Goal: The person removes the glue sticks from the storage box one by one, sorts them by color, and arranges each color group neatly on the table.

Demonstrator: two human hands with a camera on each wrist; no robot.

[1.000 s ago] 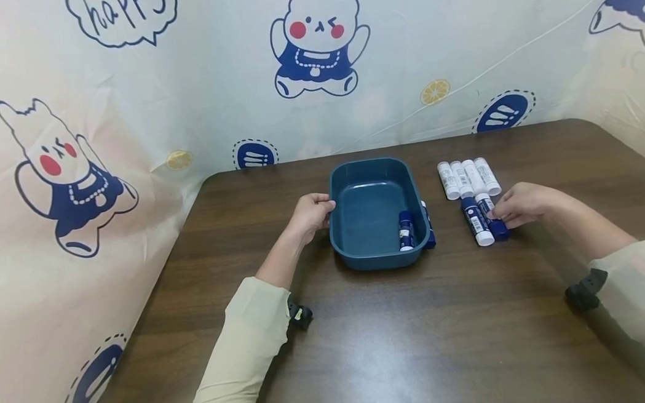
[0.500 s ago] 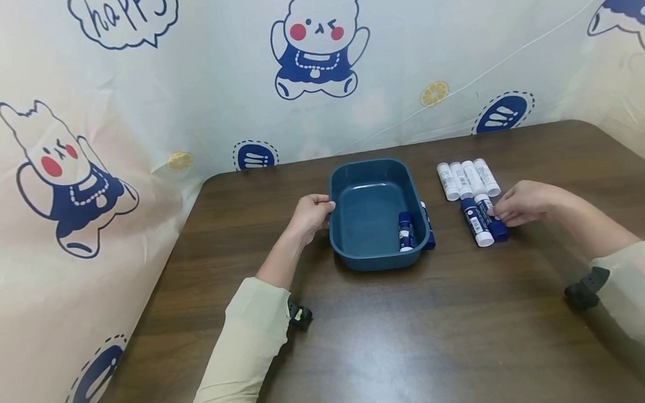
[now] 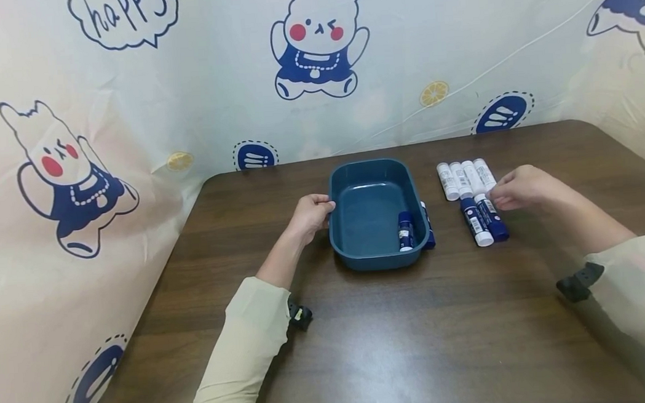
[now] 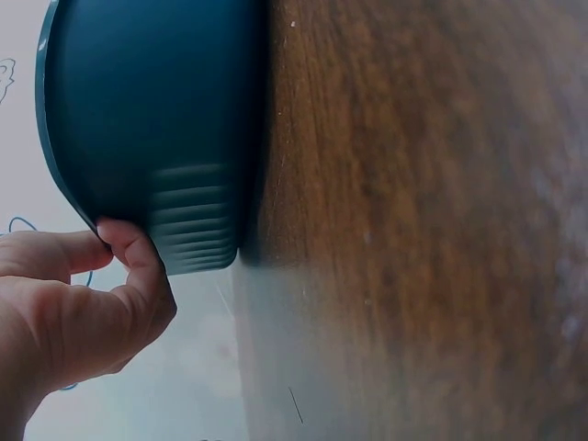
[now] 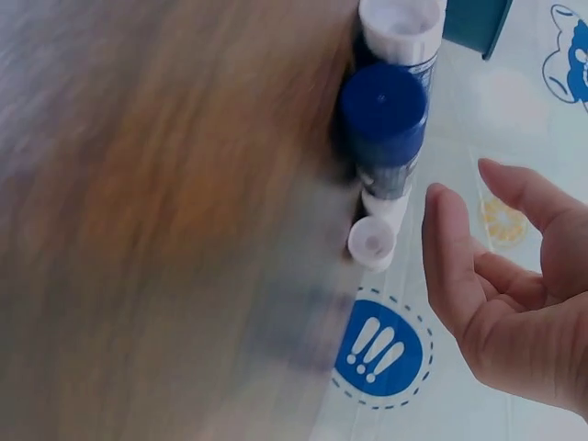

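Observation:
My left hand [image 3: 311, 216] pinches the left rim of a dark teal plastic bin [image 3: 370, 214]; in the left wrist view, the thumb and a finger [image 4: 138, 253] meet over its edge. One navy glue stick [image 3: 406, 230] lies in the bin's near right corner. To the right, two navy glue sticks lie side by side, the left one [image 3: 476, 220] white-capped at its near end, the right one [image 3: 491, 217] blue there. My right hand [image 3: 524, 188] hovers beside the rightmost white glue stick [image 3: 484, 173], thumb and forefinger apart with nothing between them in the right wrist view.
Several white glue sticks [image 3: 461, 179] form a row behind the navy pair. Another navy glue stick [image 3: 430, 227] lies against the bin's right outer side, partly hidden. The brown wooden table [image 3: 397, 332] ends at a printed cloth backdrop [image 3: 209, 79].
The right hand has left the right navy glue stick and moved up and back toward the white row. Its thumb and forefinger have parted. The left hand and bin have stayed put.

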